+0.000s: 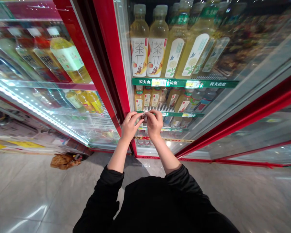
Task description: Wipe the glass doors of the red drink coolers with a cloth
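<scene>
Left hand [130,125] and right hand [155,123]: both pinch one small pale item [145,113], kind unclear, with green shelf strip [177,114] behind and bottled drinks [175,53] above the grip.

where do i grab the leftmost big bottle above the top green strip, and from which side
Likely best around the labelled body of the bottle, coming from the front: it stands upright just behind the green strip, label facing out, while a similar bottle crowds its right side and the red frame lies to its left.
</scene>
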Motion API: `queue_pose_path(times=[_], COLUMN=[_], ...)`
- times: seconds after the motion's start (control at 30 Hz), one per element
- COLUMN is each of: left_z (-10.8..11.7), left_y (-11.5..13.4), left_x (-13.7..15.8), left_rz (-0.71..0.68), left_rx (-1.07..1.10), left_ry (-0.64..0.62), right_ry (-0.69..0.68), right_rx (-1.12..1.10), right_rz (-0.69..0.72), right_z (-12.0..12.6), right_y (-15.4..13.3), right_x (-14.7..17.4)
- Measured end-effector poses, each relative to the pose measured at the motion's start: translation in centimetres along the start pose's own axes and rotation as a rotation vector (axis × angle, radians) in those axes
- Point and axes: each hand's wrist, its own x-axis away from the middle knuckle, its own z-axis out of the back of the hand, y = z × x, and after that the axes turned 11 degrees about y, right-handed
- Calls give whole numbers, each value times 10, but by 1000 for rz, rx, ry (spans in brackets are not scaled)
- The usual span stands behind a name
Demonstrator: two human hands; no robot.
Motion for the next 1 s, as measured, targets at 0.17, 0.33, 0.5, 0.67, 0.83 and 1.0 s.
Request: queue_pose_path(times=[0.17,0.33,0.5,0.67,0.83,1.0], left_z=[-17,-22,-5,3,-8,-20], left_y=[0,0,-6,-15,-22,-37], left_x=[2,0,-12,-17,-15,-11], left_rz=[44,68,-3,-113,-263,-186], left_rx=[-5,26,29,-114,-166,-186], left_ry=[12,29,9,129,102,-84], right_ry=[-72,-106,-90,-58,-54,-164], right_rx=[24,104,137,195,228,201], right_rz=[45,224,321,290,270,406], right_z=[8,10,5,24,11,11], right_y=[1,8,29,51,44,38], right_x=[10,24,28,22,27,37])
